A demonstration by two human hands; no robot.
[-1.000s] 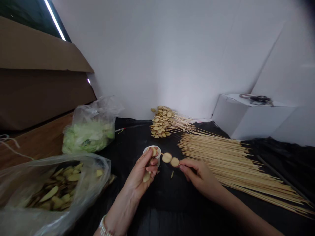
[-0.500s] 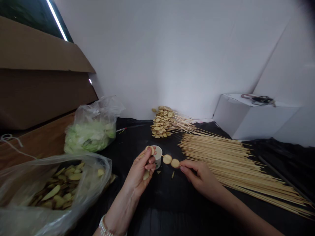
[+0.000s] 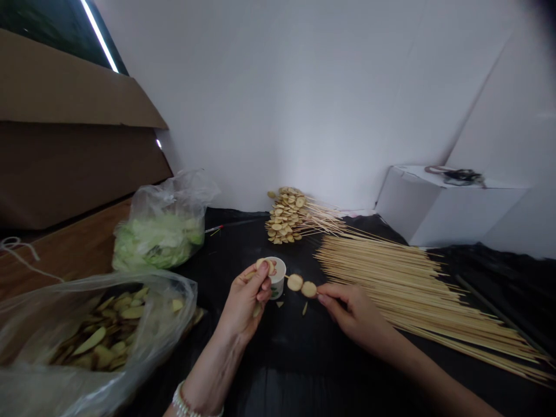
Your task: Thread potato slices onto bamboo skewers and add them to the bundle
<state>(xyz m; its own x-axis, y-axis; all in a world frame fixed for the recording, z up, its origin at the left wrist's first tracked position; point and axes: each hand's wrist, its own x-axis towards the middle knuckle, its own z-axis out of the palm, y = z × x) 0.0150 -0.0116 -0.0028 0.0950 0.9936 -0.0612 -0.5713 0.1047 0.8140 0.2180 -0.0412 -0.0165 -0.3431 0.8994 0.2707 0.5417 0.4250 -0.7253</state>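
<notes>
My left hand point(image 3: 247, 298) is closed on potato slices point(image 3: 264, 266), one pinched at the fingertips and another partly showing in the palm. My right hand point(image 3: 351, 313) pinches a wooden skewer point(image 3: 286, 277) whose bare tip points toward my left hand. Two round potato slices point(image 3: 302, 285) are threaded on that skewer, side by side, just left of my right fingertips. Directly behind my left fingers stands a white paper cup point(image 3: 278, 284), partly hidden by them. Small potato scraps point(image 3: 304, 309) lie on the black surface below the skewer.
At left, an open plastic bag point(image 3: 182, 336) holds cut potato slices; behind it sits a bag of pale green leaves point(image 3: 158, 237). Loaded potato skewers point(image 3: 286, 217) are heaped by the wall. Bare skewers point(image 3: 417, 289) spread at right, near a white box point(image 3: 452, 208).
My left hand has shifted very slightly left. The skewer and my right hand have hardly moved, with the same two slices on it.
</notes>
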